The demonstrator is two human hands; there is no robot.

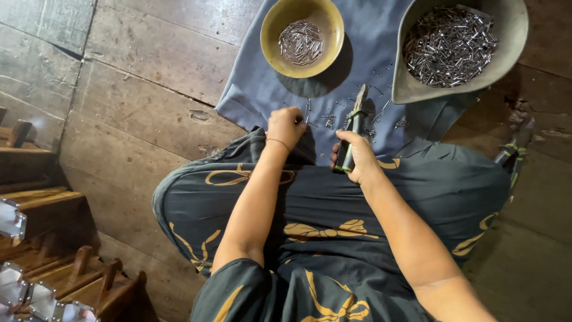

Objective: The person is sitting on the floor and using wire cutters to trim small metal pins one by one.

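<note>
The right hand (356, 156) is gripping a pair of pliers (353, 128), fingers closed round the handles, its tip pointing far toward the grey bowl (512, 36) of metal pins. The left hand (286, 126) is pinching a small pin (307, 109) on the blue cloth (369, 59), near the yellow bowl (304, 67). Judging by this, bringing the pin squarely to the pliers' tip and steadying both hands over the lap should be helping.

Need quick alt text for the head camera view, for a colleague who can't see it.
Seated on a wooden floor, a person's right hand grips pliers while the left hand pinches a small metal piece over a blue cloth. Beyond sit a yellow bowl and a grey bowl of metal pieces.
</note>
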